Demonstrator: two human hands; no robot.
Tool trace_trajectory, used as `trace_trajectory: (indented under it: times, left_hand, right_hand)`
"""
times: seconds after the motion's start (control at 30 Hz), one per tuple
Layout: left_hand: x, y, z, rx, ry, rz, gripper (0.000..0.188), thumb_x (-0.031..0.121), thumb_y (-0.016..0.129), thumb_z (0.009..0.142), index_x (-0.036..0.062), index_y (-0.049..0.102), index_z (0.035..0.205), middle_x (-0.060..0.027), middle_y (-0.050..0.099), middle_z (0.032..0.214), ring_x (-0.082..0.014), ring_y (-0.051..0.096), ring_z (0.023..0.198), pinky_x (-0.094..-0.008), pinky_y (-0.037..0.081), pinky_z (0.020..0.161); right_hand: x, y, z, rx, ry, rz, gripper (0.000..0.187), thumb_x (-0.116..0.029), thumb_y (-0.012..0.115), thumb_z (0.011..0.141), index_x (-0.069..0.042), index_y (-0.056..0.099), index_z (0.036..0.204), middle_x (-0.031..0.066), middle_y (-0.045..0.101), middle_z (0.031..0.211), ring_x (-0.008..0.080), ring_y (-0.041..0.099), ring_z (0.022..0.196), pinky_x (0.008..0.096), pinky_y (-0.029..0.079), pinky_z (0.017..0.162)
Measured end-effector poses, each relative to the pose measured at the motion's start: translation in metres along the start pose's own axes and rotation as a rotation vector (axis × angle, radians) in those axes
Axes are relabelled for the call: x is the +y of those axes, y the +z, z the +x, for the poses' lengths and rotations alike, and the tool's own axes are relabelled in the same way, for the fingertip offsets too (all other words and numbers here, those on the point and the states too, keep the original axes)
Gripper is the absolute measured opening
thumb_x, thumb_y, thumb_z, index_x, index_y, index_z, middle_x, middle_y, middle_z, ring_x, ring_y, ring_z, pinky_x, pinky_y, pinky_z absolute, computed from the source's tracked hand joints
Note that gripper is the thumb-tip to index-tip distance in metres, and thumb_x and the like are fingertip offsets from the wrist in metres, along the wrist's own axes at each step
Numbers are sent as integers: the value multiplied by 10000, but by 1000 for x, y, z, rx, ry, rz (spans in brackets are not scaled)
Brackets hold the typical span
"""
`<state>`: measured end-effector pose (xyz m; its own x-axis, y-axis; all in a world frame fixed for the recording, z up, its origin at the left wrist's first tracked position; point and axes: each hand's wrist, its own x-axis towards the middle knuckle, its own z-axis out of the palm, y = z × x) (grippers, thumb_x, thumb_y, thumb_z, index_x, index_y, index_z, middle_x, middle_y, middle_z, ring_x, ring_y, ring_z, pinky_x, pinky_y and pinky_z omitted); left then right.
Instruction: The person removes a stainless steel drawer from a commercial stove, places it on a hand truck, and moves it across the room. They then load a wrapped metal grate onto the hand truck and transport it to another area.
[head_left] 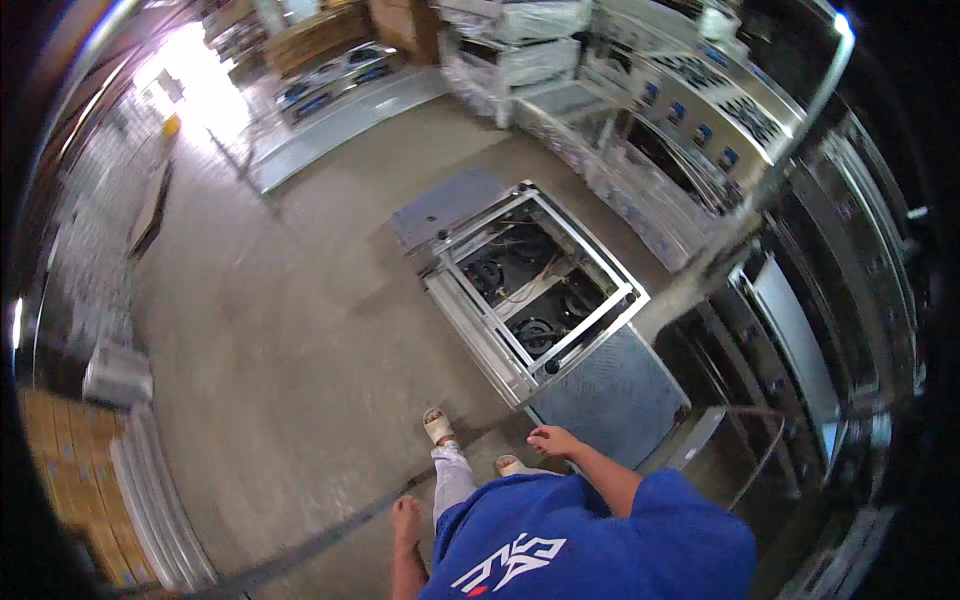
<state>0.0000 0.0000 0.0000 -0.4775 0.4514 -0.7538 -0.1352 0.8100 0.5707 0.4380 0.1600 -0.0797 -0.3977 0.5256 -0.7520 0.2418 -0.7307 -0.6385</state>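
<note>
A metal-framed stove unit (497, 330) with an open frame lies at the centre of the floor, dark round burner parts and loose wires showing inside it. Beneath it, a blue-grey platform (612, 395) sticks out at the near right. My right hand (552, 440) hangs just short of this platform, fingers curled, touching nothing. Lower and further left, my left hand (405, 515) is beside my leg with its fingers closed. Nothing shows in either hand.
Wrapped metal units and a stove top with several burners (720, 85) line the back right. Steel panels (790, 330) lean at the right. Stacked cardboard boxes (75, 480) stand at lower left. A long metal sheet (340, 125) lies at the back, near a bright doorway (205, 90).
</note>
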Motion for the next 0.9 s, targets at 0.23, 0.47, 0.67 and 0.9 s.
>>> trace_trajectory:
  times: [0.23,0.47,0.67,0.9]
  left_hand:
    - [152,32,130,-12,165,295,265,269,565,902,35,607,784,-30,574,704,-144,553,647,-300,455,573]
    - [285,21,242,-66,54,324,235,260,565,916,29,602,925,-43,603,780,-138,553,665,-288,441,577]
    - [365,84,274,-229,225,414,253,275,557,949,53,635,1040,-53,638,899,-160,600,769,-300,480,664]
    - [310,121,278,-600,184,926,449,377,552,933,-6,606,1161,-161,698,1020,-253,672,870,-367,520,804]
  right_hand:
    - [44,-4,20,274,687,6,307,-323,673,891,-24,683,961,62,692,859,167,625,667,339,497,565]
    - [-63,32,64,597,439,259,356,-368,633,913,-29,701,999,69,697,864,180,641,703,347,508,631]
    - [-129,41,163,584,237,183,358,-381,640,892,-33,698,953,118,706,922,195,665,713,331,507,627]
    - [-206,21,238,518,367,-189,804,-532,713,767,-77,464,1382,260,425,1424,387,447,1288,506,368,1049]
